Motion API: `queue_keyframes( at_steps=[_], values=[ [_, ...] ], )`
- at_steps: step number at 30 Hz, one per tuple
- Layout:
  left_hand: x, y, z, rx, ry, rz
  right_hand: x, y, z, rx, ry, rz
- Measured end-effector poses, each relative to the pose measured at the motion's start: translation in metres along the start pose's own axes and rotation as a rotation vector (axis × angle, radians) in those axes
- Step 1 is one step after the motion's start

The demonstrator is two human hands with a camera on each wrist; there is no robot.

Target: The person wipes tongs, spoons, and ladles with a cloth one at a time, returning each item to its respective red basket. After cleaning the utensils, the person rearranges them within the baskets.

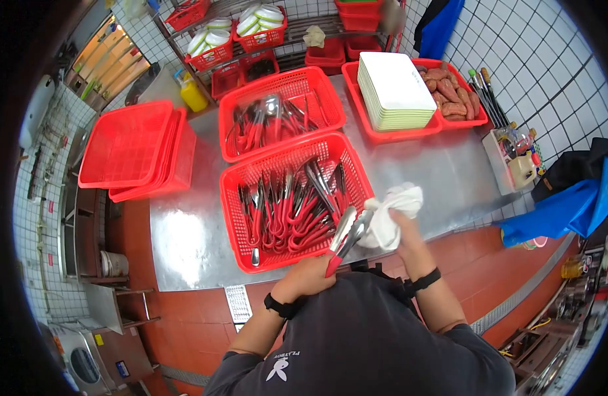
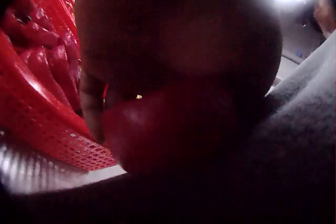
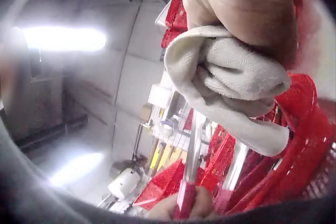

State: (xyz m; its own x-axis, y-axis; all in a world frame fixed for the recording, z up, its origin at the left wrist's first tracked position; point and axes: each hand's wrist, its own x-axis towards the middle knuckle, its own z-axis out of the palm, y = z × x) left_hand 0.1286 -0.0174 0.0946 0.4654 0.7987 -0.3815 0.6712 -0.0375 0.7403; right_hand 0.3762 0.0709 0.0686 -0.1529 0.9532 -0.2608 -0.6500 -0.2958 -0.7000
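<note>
My left hand (image 1: 309,276) grips the red handles of metal tongs (image 1: 344,232) in front of my chest, their arms spread and pointing up toward the right. A bunched white cloth (image 1: 386,226) is in my right hand (image 1: 408,232), right at the end of one tong arm. The right wrist view shows the cloth (image 3: 231,74) folded under my curled fingers, overlapping the upper ends of the tongs (image 3: 194,148). In the dark left wrist view, a red handle (image 2: 168,124) lies within the left hand. Just beyond sits a red basket (image 1: 227,204) of similar red-handled tongs.
Behind stands another red basket (image 1: 224,125) of utensils. Stacked red baskets (image 1: 129,148) are at the metal table's (image 1: 185,254) left. White trays (image 1: 400,86) are piled at back right, beside a basket of reddish-brown sweet-potato-like pieces (image 1: 452,92). A caddy of bottles (image 1: 499,162) stands at the right edge.
</note>
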Motion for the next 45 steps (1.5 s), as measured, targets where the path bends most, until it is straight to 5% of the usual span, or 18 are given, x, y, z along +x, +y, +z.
queue_keyframes(
  at_steps=[8, 11, 14, 16, 17, 20, 26, 32, 36, 41, 45],
  values=[
    [-0.008, -0.033, 0.017, -0.145, 0.231, -0.014, 0.01, -0.038, -0.049, -0.055, 0.147, -0.175],
    [-0.006, -0.035, 0.013, -0.167, 0.251, -0.105, 0.022, -0.017, -0.104, -0.323, 0.285, -0.178],
    [-0.009, -0.019, -0.002, -0.204, 0.31, -0.127, 0.025, 0.02, -0.16, -0.711, 0.386, 0.071],
    [-0.005, -0.031, 0.001, -0.208, 0.378, -0.118, 0.019, 0.041, -0.158, -1.199, 0.272, -0.169],
    [-0.006, -0.036, 0.001, -0.215, 0.449, -0.106, 0.011, 0.038, -0.164, -1.123, 0.354, 0.023],
    [-0.006, -0.036, -0.012, -0.189, 0.577, -0.229, 0.013, 0.045, -0.176, -1.177, 0.328, 0.083],
    [-0.004, -0.073, -0.028, -0.207, 0.766, -0.17, 0.023, 0.058, -0.215, -1.077, 0.143, -0.089],
    [-0.004, -0.115, -0.044, -0.089, 0.993, -0.18, 0.016, 0.048, -0.196, -1.041, 0.229, -0.021],
    [-0.008, -0.108, -0.053, 0.103, 1.01, -0.27, 0.018, 0.048, -0.199, -1.04, 0.184, -0.047],
    [-0.013, -0.105, -0.059, 0.003, 1.03, -0.349, 0.013, 0.044, -0.19, -1.026, 0.223, 0.031],
    [-0.018, -0.11, -0.059, 0.058, 0.895, -0.372, 0.012, 0.04, -0.182, -1.02, 0.252, 0.074]
  ],
)
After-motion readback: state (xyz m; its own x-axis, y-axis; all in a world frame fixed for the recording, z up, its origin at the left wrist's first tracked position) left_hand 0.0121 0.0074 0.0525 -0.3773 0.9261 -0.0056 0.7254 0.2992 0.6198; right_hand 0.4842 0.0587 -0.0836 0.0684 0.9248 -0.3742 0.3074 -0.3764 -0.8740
